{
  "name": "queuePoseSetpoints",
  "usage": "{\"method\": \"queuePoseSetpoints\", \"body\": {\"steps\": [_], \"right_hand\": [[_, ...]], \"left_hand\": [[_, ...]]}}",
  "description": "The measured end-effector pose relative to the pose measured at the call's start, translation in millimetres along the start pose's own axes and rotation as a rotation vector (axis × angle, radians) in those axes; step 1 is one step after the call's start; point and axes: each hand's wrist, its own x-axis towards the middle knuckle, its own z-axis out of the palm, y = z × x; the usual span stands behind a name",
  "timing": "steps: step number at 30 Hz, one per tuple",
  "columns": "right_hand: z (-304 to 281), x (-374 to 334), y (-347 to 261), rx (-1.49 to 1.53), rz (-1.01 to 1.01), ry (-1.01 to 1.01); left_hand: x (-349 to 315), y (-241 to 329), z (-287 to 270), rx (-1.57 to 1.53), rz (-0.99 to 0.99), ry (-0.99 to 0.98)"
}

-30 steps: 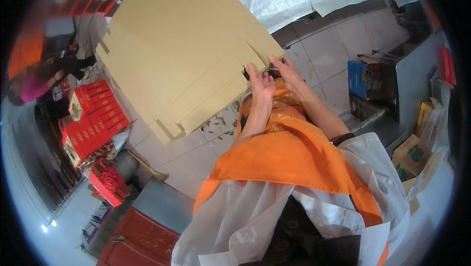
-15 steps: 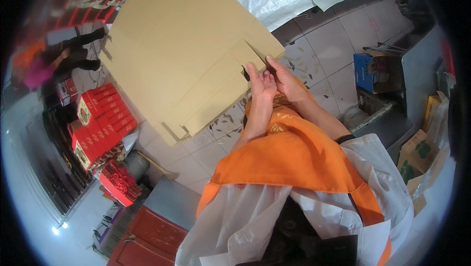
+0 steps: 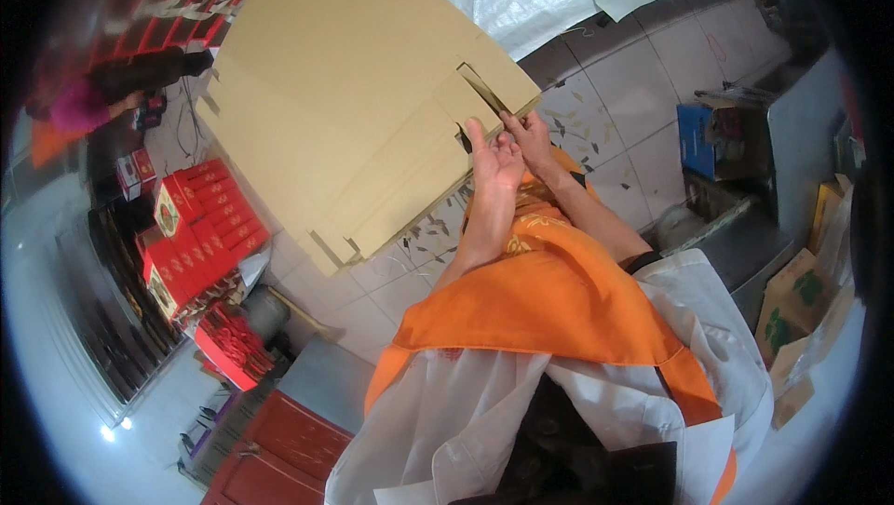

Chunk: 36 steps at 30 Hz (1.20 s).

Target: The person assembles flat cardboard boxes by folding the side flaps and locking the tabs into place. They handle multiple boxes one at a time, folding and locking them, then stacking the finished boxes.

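Observation:
A large flattened cardboard sheet (image 3: 354, 86) lies flat before me, with slots cut along its near edge. At its near right corner my right hand (image 3: 534, 144) pinches the cardboard beside a long slot, where a narrow flap stands tilted up. My left hand (image 3: 498, 165) rests at the near edge just left of it, palm up. Its thumb points away over a small dark notch, apart from the loosely curled fingers, and nothing shows in the palm. The undersides of both hands' fingers are partly hidden. An orange apron (image 3: 549, 291) covers my lap.
Red printed boxes (image 3: 205, 216) are stacked at left, above a red tray (image 3: 233, 347) of red pieces. A person in pink (image 3: 79, 105) is at far left. White sheeting (image 3: 521, 2) lies beyond the cardboard; a blue box (image 3: 697, 140) stands at right. Scraps litter the tiled floor.
The flap at the right-hand slot has tilted up and the slot gapes wider. My right hand has shifted slightly, with its fingers closer on the cardboard. The person at left has moved.

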Motion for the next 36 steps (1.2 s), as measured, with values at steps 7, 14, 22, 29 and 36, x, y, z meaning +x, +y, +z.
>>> {"method": "queuePoseSetpoints", "body": {"steps": [7,14,22,29,36], "right_hand": [[-7,-18,-23,0.463,0.477,-0.087],[-9,-15,-15,0.430,0.569,-0.349],[-12,-6,-4,0.223,0.451,-0.269],[-4,-15,-19,0.194,0.445,-0.347],[-6,-11,-17,0.035,0.416,-0.377]], "left_hand": [[28,-8,-37,0.059,0.038,-0.039],[64,-30,-60,-0.195,0.101,-0.299],[54,-35,-47,0.176,0.348,0.335],[51,-35,-44,0.390,0.387,0.446],[40,-36,-33,0.225,0.389,0.091]]}}
